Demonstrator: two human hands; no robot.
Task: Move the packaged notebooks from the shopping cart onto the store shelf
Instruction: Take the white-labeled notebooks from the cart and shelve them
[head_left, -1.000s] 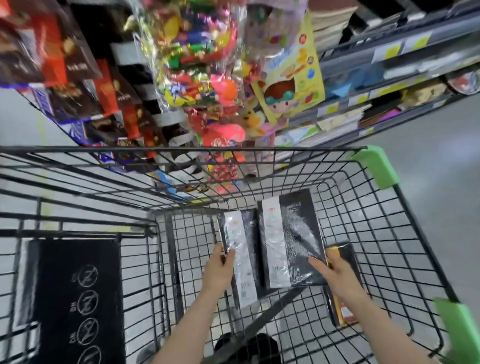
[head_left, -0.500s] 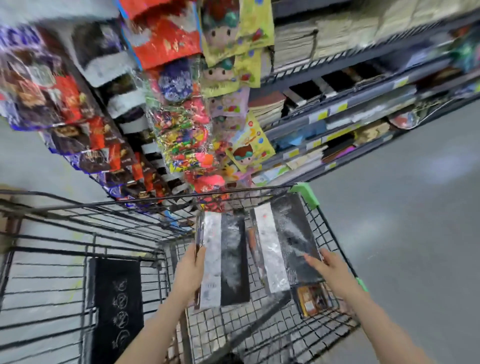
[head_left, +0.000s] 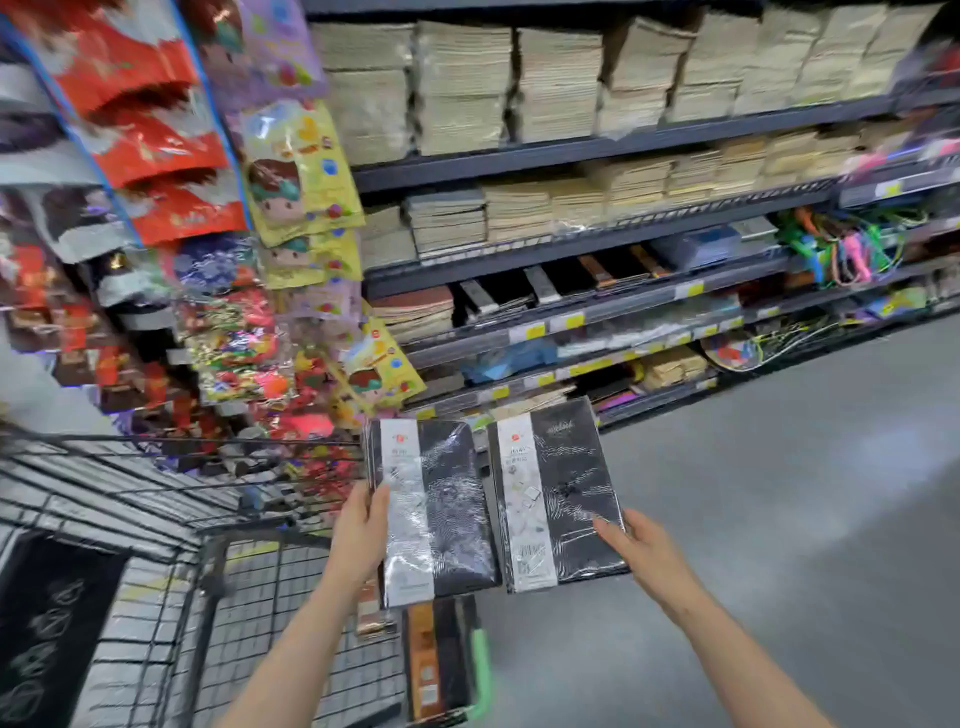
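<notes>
I hold two shrink-wrapped black notebooks with white label bands side by side in the air, above the cart's right edge. My left hand (head_left: 363, 525) grips the left notebook (head_left: 441, 509) along its left side. My right hand (head_left: 641, 551) grips the right notebook (head_left: 566, 499) at its lower right corner. Below them, another packaged notebook with an orange band (head_left: 439, 660) stands in the wire shopping cart (head_left: 171, 582). The store shelf (head_left: 582, 306) runs across the back, and one of its levels holds similar black notebooks (head_left: 550, 283).
Stacks of tan notebooks (head_left: 561, 83) fill the upper shelves. Bags of sweets and toys (head_left: 228, 332) hang on the left, beyond the cart. A green bumper (head_left: 480, 670) marks the cart's corner. Grey floor (head_left: 779, 519) stretches to the right.
Both hands have lifted the two notebooks up out of the cart and over its right edge. My view has swung up and right toward the shelf.
</notes>
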